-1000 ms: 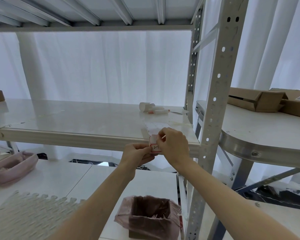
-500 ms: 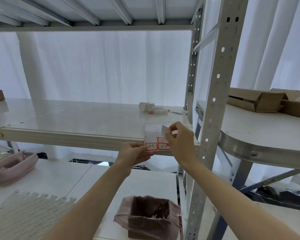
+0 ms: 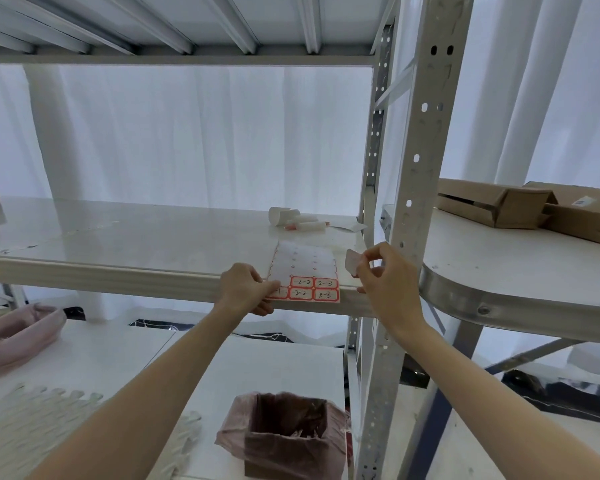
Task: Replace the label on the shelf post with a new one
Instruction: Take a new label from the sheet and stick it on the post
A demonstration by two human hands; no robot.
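A label sheet (image 3: 305, 271) with red-bordered stickers marked 2-2 and 2-3 lies at the front edge of the white shelf board (image 3: 136, 244). My left hand (image 3: 248, 289) pinches the sheet's lower left corner against the board. My right hand (image 3: 383, 275) holds a single peeled label (image 3: 351, 262) between thumb and fingers, its blank back towards me. That label hangs just right of the sheet and left of the perforated grey shelf post (image 3: 420, 161). No old label shows on the post's visible face.
A paper roll and small white tubes (image 3: 297, 220) lie further back on the board. Cardboard boxes (image 3: 534, 206) rest on the round-edged table to the right. Below stand a bin lined with a pink bag (image 3: 284, 434), a plastic tray (image 3: 32, 420) and a pink pouch (image 3: 18, 337).
My right hand peeled a label off the sheet and carried it up and right towards the post. The sheet was laid flat on the board, with my left hand still on its corner.
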